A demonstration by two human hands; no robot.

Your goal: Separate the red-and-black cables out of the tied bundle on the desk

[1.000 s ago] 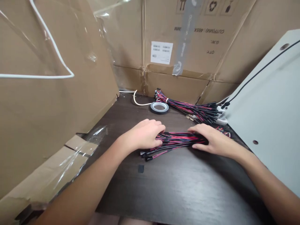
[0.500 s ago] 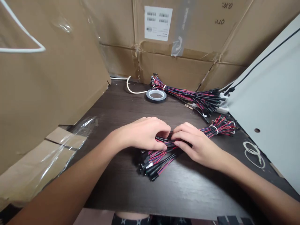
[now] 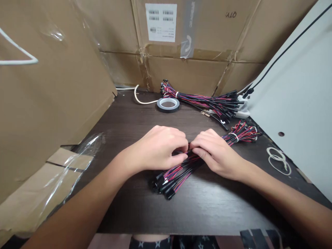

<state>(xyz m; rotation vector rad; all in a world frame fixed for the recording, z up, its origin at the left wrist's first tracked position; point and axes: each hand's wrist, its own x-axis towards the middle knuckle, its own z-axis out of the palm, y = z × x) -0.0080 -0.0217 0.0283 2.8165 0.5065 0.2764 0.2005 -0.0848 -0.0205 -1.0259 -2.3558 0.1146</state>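
A bundle of red, blue and black wires [image 3: 178, 173] lies slantwise on the dark table, its black connectors toward me and its far end bound with a white tie [image 3: 233, 137]. My left hand [image 3: 166, 147] curls over the middle of this bundle, thumb and fingers closed on some of the wires. Right beside it, my right hand [image 3: 214, 152] pinches the same wires, thumb against fingertips. The two hands' fingertips almost meet. What lies under the fingers is partly hidden.
A second tied wire bundle [image 3: 202, 100] lies at the back, next to a roll of dark tape [image 3: 168, 104] and a white power strip [image 3: 243, 107]. Pale loose ties [image 3: 278, 160] lie at right. Cardboard boxes [image 3: 181, 71] wall the back and left; a white panel [image 3: 295, 79] stands at right.
The view has shifted slightly to the right. The fingers of both hands have closed more tightly on the wires, and the hands remain side by side over the bundle.
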